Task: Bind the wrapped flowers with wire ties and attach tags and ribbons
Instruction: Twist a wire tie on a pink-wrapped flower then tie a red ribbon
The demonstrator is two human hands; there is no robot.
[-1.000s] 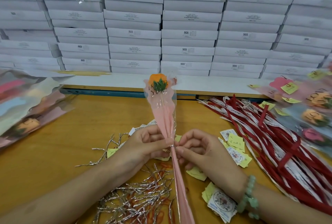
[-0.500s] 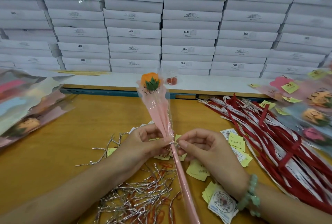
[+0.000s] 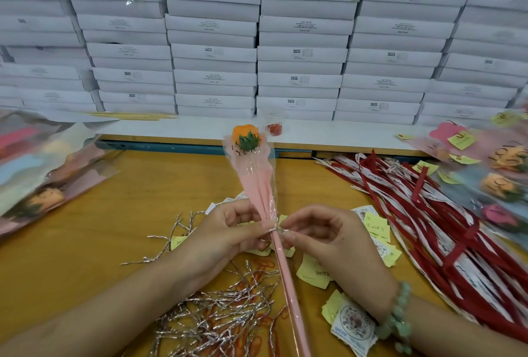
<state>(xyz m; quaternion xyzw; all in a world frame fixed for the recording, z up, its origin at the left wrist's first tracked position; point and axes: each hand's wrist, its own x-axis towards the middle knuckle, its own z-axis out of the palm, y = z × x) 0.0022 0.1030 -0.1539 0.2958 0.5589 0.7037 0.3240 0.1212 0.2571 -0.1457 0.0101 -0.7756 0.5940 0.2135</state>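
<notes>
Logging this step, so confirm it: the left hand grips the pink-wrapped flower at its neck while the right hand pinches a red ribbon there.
Wrong on one point: in the head view the right hand pinches a silver wire tie, not a red ribbon; the red ribbons lie untouched on the table. The left hand does grip the pink-wrapped flower at its neck.

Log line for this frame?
step: binding | silver wire tie: round neck of pink-wrapped orange flower | left hand: grips neck | right hand: pinches tie ends | tags, ribbons: lying unattached
</notes>
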